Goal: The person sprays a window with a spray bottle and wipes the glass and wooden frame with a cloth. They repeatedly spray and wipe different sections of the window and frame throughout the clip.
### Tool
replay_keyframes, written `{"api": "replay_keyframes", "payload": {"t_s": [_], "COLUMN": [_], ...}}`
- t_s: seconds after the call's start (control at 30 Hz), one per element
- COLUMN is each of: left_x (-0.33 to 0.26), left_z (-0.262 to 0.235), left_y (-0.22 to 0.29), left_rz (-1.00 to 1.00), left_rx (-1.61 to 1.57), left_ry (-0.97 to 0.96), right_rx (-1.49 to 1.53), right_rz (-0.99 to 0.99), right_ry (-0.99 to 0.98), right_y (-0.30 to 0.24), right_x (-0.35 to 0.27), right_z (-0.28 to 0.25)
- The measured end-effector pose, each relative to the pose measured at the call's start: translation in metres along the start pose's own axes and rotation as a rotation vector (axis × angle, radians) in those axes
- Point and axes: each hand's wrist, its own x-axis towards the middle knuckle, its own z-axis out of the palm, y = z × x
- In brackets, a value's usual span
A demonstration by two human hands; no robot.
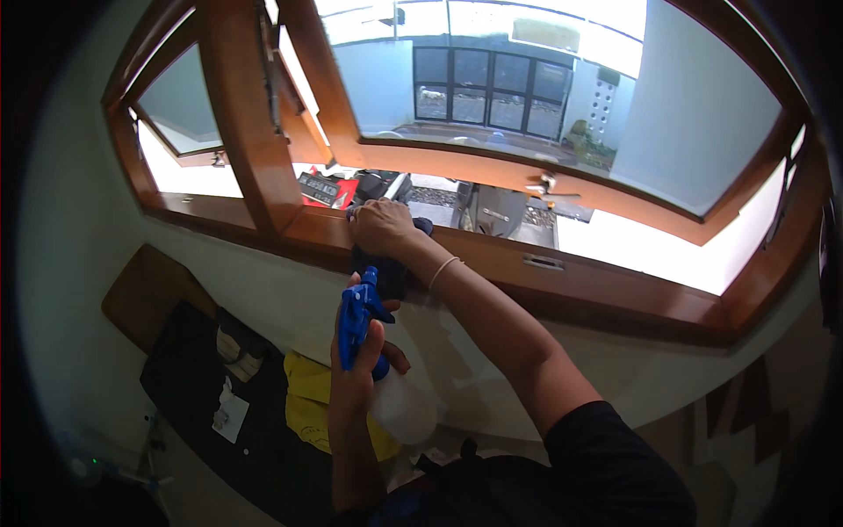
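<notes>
A large wooden window frame [632, 283] spreads above and to both sides of the right grip [384, 227], its hinged panes tilted outward. The sill to the right of that grip runs on far beyond the cloth's reach, and so does the smaller bay to its left; whether either has been wiped, the wood does not show. Below and left of the left grip [353, 382] lies a dark surface [189, 373], table or seat I cannot tell, and just beside the left forearm sits a yellow fabric [307, 400].

The spray bottle [406, 413] is in the left grip, which is closed around its blue trigger head with the pale body hanging below; whether the trigger is squeezed cannot be told. The dark cloth [392, 277] is bunched under the right grip, whose fingers are curled on it against the sill; part of it drapes beneath the wrist.

By my reading, wiping is under way at this one spot, and neither bottle nor cloth has been put aside. The rest of the sill probably remains, though no streak or wet patch confirms it.
</notes>
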Motion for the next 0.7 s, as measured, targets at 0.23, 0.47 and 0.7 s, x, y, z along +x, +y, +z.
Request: {"api": "replay_keyframes", "payload": {"t_s": [0.23,0.47,0.7], "left_x": [-0.015,-0.044,-0.067], "left_z": [0.096,0.202,0.275], "left_y": [-0.016,-0.042,-0.059], "left_rz": [-0.066,-0.133,-0.248], "left_rx": [-0.083,-0.131,-0.233], "left_ry": [-0.198,-0.418,-0.598], "right_rx": [-0.083,-0.104,-0.165], "right_rz": [0.091,0.378,0.528], "right_ry": [0.012,0.060,0.273], "right_y": [0.090,0.200,0.297], "right_x": [-0.138,-0.313,-0.458], "right_z": [-0.087,-0.191,-0.266]}}
